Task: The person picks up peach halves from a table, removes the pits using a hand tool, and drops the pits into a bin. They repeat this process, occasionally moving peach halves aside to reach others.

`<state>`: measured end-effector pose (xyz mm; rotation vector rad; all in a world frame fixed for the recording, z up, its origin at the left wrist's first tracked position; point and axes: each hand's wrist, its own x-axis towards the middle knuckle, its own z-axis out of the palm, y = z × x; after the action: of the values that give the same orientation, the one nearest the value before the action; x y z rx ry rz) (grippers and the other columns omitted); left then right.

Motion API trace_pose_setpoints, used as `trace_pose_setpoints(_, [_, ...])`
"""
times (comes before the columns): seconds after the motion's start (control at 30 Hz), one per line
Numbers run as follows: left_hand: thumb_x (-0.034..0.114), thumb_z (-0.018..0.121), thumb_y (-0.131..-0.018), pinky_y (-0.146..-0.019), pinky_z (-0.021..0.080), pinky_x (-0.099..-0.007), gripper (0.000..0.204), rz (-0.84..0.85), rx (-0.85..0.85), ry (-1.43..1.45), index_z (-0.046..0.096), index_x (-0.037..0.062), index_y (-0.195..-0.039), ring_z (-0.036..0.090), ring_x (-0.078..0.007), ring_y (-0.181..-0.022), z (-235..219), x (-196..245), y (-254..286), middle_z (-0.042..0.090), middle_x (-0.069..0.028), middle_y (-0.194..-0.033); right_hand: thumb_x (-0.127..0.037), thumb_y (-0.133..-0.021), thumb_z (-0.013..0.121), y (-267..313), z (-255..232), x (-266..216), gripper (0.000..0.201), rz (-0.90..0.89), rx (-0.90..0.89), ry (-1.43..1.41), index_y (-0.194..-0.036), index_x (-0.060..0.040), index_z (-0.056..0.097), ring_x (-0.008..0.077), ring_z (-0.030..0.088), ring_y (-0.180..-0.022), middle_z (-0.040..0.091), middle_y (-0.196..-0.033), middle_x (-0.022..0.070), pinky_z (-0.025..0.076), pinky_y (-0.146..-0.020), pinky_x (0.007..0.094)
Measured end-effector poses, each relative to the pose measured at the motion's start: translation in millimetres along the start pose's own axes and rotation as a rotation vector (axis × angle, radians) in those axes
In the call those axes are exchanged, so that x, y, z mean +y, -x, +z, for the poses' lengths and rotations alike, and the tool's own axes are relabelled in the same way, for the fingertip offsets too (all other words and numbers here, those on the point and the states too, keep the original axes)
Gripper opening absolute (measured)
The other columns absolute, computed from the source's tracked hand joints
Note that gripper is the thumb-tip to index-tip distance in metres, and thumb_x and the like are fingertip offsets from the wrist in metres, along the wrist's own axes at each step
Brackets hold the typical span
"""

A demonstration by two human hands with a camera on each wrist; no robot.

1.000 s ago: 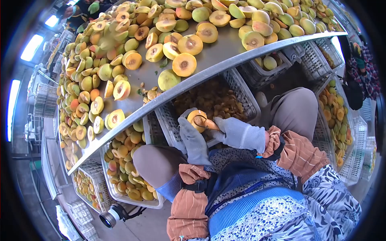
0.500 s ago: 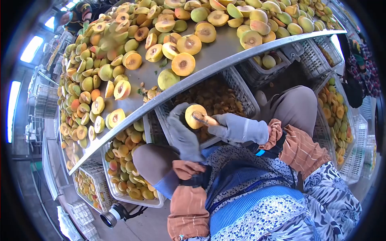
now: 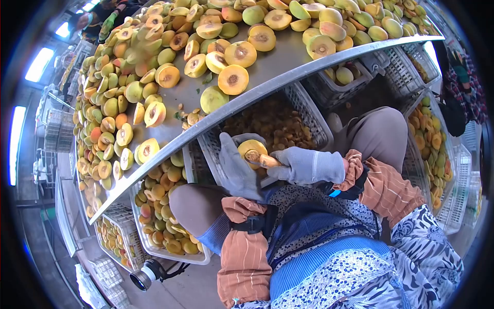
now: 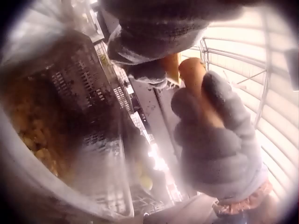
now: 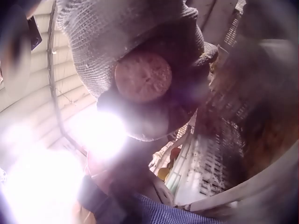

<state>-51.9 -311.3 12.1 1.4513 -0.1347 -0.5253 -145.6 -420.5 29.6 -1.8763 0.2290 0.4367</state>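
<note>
A halved yellow peach (image 3: 250, 148) rests in the cupped palm of my gloved left hand (image 3: 237, 167), cut face up. The left fingers bend round its far side. My gloved right hand (image 3: 301, 165) grips a pitting tool by its wooden handle (image 3: 269, 161). The tool's working end is at the pit in the middle of the cut face. In the left wrist view, the wooden handle (image 4: 192, 74) sticks out of the right fist, close to an edge of the peach half (image 4: 174, 67). The right wrist view shows the handle's round butt end (image 5: 143, 77) within the glove.
Below my hands stands a crate (image 3: 323, 135) of brown pits and scraps. The metal table (image 3: 198, 105) ahead bears many peach halves, and its raised rim (image 3: 247, 103) runs just beyond my hands. Crates of halves (image 3: 162, 206) stand at my left and right (image 3: 429, 149).
My left hand has turned the peach half about the tool; first it tipped up, and now it lies flatter in the palm. The right hand keeps its grip on the handle, shifting only slightly.
</note>
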Motion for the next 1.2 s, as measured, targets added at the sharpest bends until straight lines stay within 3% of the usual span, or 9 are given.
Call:
trace_pose_setpoints(0.2, [0.044, 0.023, -0.091, -0.053, 0.044, -0.0229, 0.061, -0.008, 0.111, -0.021, 0.058, 0.0013, -0.065, 0.053, -0.0148, -0.052, -2, -4, 4, 0.058, -0.0088, -0.06, -0.035, -0.084, 0.05, -5, 8, 15, 0.038, -0.182, -0.005, 0.013, -0.091, 0.0022, 0.054, 0.0194, 0.052, -0.053, 0.057, -0.068, 0.0131, 0.043, -0.052, 0.0308])
trace_pose_setpoints(0.3, [0.042, 0.028, -0.091, -0.05, 0.043, -0.0243, 0.051, 0.011, 0.022, 0.022, 0.054, 0.0038, -0.068, 0.051, -0.0158, -0.05, -2, 1, 11, 0.056, -0.0092, -0.059, -0.038, -0.084, 0.049, 5, 2, -3, 0.042, 0.034, -0.157, -0.138, -0.097, 0.0017, 0.054, 0.019, 0.052, -0.051, 0.057, -0.063, 0.0093, 0.042, -0.048, 0.0288])
trace_pose_setpoints(0.37, [0.039, 0.032, -0.091, -0.048, 0.043, -0.0257, 0.042, 0.031, -0.021, 0.105, 0.05, 0.0057, -0.074, 0.051, -0.0168, -0.049, 2, -2, 12, 0.054, -0.0096, -0.06, -0.04, -0.085, 0.047, 5, 4, -1, 0.037, 0.286, -0.299, -0.39, -0.083, -0.0044, 0.054, 0.0119, 0.043, -0.038, 0.05, -0.054, 0.0041, 0.037, -0.036, 0.0247])
trace_pose_setpoints(0.5, [0.04, 0.029, -0.091, -0.046, 0.041, -0.0257, 0.046, 0.219, -0.248, 0.423, 0.05, 0.0057, -0.069, 0.048, -0.0172, -0.048, 11, 1, 9, 0.053, -0.0084, -0.058, -0.041, -0.087, 0.043, 0, 5, 11, 0.034, 0.341, -0.537, -0.777, -0.076, -0.0096, 0.047, 0.0055, 0.035, -0.033, 0.04, -0.049, -0.0017, 0.031, -0.03, 0.0193])
trace_pose_setpoints(0.6, [0.047, 0.017, -0.09, -0.048, 0.041, -0.0246, 0.064, -0.083, -0.369, 0.132, 0.055, 0.0044, -0.064, 0.05, -0.0164, -0.05, 5, 11, -2, 0.056, -0.008, -0.061, -0.037, -0.089, 0.04, 5, 1, 19, 0.029, 0.25, -0.724, -1.357, -0.079, -0.0104, 0.04, 0.0016, 0.026, -0.032, 0.031, -0.047, -0.0049, 0.021, -0.026, 0.0152])
trace_pose_setpoints(0.77, [0.043, 0.033, -0.088, -0.046, 0.039, -0.0255, 0.053, 0.457, 0.123, -0.41, 0.059, -0.0005, -0.073, 0.051, -0.0158, -0.049, -31, 22, -3, 0.056, -0.0071, -0.06, -0.037, -0.088, 0.043, 19, -26, 20, 0.03, 0.261, -0.462, -1.202, -0.081, -0.0082, 0.048, 0.0022, 0.031, -0.033, 0.036, -0.05, -0.0044, 0.024, -0.028, 0.0163])
trace_pose_setpoints(0.9, [0.034, 0.041, -0.084, -0.055, 0.037, -0.027, 0.035, 0.483, 0.515, -0.511, 0.05, -0.0003, -0.086, 0.048, -0.0191, -0.062, -119, 42, 64, 0.051, -0.0091, -0.075, -0.029, -0.081, 0.047, -4, -11, 65, 0.028, 0.181, 0.403, 0.682, -0.092, -0.0047, 0.055, 0.031, 0.06, -0.065, 0.059, -0.069, 0.0169, 0.045, -0.056, 0.0397])
trace_pose_setpoints(1.07, [0.022, 0.05, -0.078, -0.072, 0.036, -0.0295, 0.039, 0.464, 1.03, -0.74, 0.034, 0.0004, -0.106, 0.042, -0.0243, -0.086, -226, 71, 52, 0.041, -0.0127, -0.099, -0.034, -0.081, 0.047, 1, -9, 47, 0.037, 0.084, 0.179, 0.353, -0.091, 0.0013, 0.052, 0.0392, 0.056, -0.077, 0.058, -0.079, 0.0227, 0.042, -0.068, 0.042])
trace_pose_setpoints(1.2, [0.013, 0.057, -0.073, -0.085, 0.034, -0.0315, 0.062, 0.464, 0.958, -1.115, 0.021, 0.001, -0.122, 0.038, -0.0285, -0.105, -195, 77, 80, 0.034, -0.0156, -0.119, -0.035, -0.081, 0.048, -1, -5, 43, 0.038, 0.088, 0.175, 0.353, -0.09, 0.0016, 0.051, 0.0395, 0.055, -0.077, 0.058, -0.081, 0.0238, 0.042, -0.068, 0.0415])
